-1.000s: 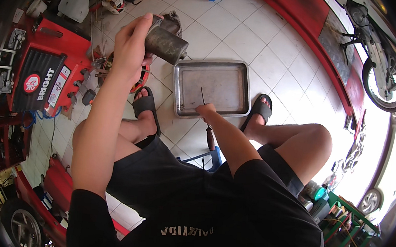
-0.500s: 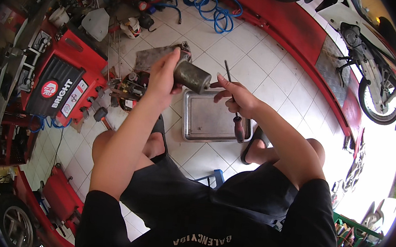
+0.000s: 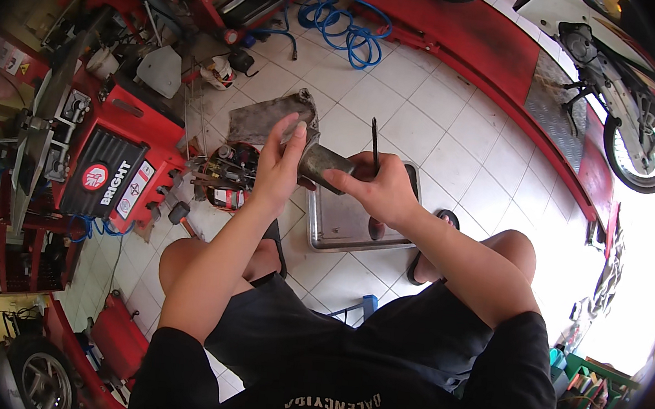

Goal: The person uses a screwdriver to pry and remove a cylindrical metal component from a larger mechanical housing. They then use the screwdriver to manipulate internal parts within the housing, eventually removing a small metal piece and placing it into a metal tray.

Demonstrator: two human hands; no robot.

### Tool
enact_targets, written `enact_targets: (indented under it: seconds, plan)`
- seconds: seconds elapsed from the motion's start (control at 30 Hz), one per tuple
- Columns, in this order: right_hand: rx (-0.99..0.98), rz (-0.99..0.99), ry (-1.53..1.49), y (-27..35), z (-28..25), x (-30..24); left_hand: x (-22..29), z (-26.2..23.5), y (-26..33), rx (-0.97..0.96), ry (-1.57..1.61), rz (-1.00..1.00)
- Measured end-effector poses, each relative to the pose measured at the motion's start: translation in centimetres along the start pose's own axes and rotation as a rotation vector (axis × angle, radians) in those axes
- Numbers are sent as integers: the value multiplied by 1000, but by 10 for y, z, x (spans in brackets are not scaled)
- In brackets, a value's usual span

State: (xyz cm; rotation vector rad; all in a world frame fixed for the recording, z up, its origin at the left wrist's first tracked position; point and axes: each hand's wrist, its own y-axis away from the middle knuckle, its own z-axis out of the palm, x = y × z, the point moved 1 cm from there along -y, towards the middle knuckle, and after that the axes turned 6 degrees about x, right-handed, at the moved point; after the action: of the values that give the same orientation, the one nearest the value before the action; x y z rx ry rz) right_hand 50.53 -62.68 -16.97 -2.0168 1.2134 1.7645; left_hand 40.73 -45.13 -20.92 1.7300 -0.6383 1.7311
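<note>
My left hand grips a dirty grey metal part with a tube-shaped end, held up in front of me. My right hand holds a thin dark screwdriver with its shaft pointing up, and its fingers touch the tube end of the part. Both hands are raised above a shallow steel tray on the white tiled floor. I sit low, with my sandalled feet on either side of the tray.
A red tool cart stands at the left, with a round red parts bowl beside it. A coiled blue air hose lies at the top. A red ramp carries a motorcycle at the upper right.
My right hand rose from the tray with the screwdriver and came up against the metal part. My left hand brought the part in closer. The view has tilted towards the back of the workshop.
</note>
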Motion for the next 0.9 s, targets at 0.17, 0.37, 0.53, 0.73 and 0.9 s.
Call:
enact_targets:
  seconds: [0.17, 0.37, 0.53, 0.73, 0.9]
  plan:
    - [105, -95, -27, -7, 0, 13, -8, -3, -18, 16, -64, 99]
    - [68, -45, -90, 6, -34, 13, 30, -48, -54, -5, 325, -240]
    - [-58, -59, -430, 10, -52, 25, 36, -48, -43, -296, 641, -418]
    - [-308, -33, -813, 13, -65, 33, 36, -29, -30, -284, 602, -473]
    - [-356, -83, -907, 15, -77, 31, -17, -11, -34, -261, 336, -380]
